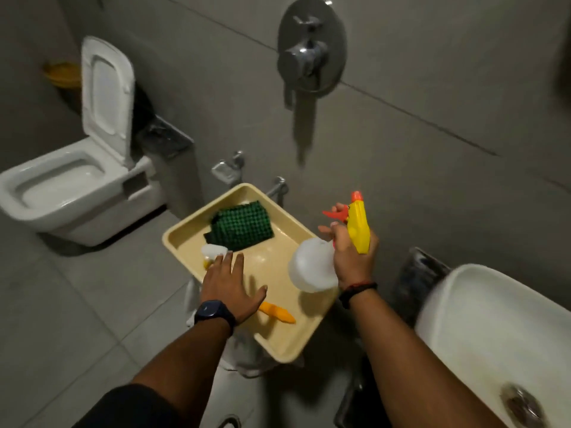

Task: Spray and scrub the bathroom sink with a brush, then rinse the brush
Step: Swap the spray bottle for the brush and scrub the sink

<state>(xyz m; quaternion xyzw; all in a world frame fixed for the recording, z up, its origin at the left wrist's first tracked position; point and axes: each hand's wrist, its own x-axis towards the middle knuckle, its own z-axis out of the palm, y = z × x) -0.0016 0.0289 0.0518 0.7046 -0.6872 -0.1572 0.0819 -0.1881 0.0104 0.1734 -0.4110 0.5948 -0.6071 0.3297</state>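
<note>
1. My right hand [352,257] is closed around the neck of the spray bottle [315,267]; my fingers [335,211] reach to the red trigger; the yellow spray head points up and the translucent white body hangs down and to the left, over the right part of the tray [278,350]
2. My left hand [228,285] is open, fingers spread flat, palm down over the tray; it grips nothing that I can see; its fingertips are at a white-and-yellow item [211,253], partly hidden by the hand
3. An orange handle [278,313] shows from under my left palm and lies on the tray floor; whether it belongs to the brush I cannot tell
4. A green scrub pad [242,225] lies in the far part of the cream tray
5. The white sink [494,329] is at the lower right, well apart from the tray; its drain [523,406] is blurred
6. A toilet [71,186] with raised lid stands at the left; a chrome mixer valve [309,54] is on the grey wall above the tray
</note>
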